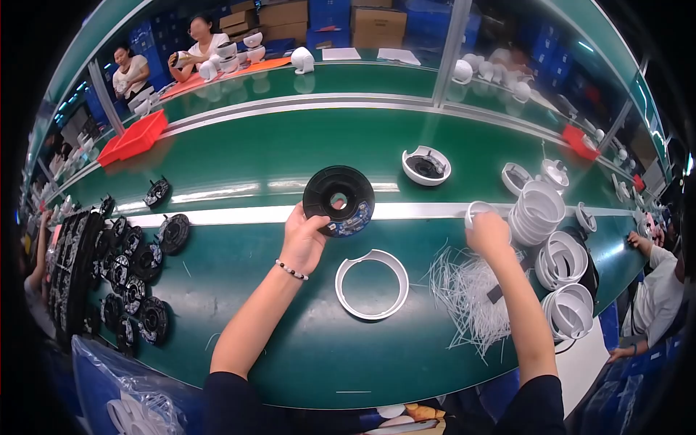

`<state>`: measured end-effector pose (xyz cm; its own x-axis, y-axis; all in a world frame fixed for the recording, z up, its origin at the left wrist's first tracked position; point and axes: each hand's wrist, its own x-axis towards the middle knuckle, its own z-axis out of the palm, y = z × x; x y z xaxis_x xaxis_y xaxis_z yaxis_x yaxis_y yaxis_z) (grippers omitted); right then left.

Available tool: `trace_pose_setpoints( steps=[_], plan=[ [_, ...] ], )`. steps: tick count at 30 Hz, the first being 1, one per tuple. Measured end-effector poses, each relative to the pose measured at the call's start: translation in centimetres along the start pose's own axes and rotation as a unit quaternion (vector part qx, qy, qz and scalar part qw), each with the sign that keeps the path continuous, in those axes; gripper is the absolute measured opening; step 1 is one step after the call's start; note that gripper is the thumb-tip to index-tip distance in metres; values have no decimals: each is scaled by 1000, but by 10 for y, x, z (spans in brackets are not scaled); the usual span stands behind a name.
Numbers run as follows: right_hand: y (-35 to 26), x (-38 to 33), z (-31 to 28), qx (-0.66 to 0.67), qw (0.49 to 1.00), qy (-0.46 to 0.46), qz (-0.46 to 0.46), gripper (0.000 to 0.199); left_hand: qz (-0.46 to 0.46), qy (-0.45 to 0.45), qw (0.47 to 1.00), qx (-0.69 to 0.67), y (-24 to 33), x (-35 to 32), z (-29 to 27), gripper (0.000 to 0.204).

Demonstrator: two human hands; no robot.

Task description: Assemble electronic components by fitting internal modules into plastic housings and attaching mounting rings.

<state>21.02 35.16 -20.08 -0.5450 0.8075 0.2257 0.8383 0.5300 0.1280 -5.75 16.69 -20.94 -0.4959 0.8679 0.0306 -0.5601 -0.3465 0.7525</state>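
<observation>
The left forearm reaches forward, its hand (304,235) raised and gripping one black disc (322,185) upright above the surface (283,333), thumb across the front. The right arm stretches forward, knuckles up, the hand (489,233) curled against one white cup (475,209); whether it grips cannot be told. One white ring (373,316) lies between the forearms; three ring stacks (536,214) stand rightward. One white bowl (428,181) contains a black part (423,167); a clear bag (94,370) holds white parts (127,417).

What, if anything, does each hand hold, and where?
Left hand holds a black disc by its lower-left edge; right hand, seemingly a white part, grip hidden.
</observation>
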Motion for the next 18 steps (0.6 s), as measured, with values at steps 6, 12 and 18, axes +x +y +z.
trace_pose_setpoints(
  steps=[6, 12, 18],
  plan=[
    [-89, -15, -61, 153, 961, 51, -224, 25, 44, 8, 998, -48, 2, -8, -4, 45],
    [-104, 1, -22, 150, 944, -19, -294, 15, 51, 44, 995, -67, 3, -13, -11, 45],
    [-93, 13, -21, 155, 953, -85, -247, 59, 72, 34, 994, -73, 5, -14, -11, 44]
  ],
)
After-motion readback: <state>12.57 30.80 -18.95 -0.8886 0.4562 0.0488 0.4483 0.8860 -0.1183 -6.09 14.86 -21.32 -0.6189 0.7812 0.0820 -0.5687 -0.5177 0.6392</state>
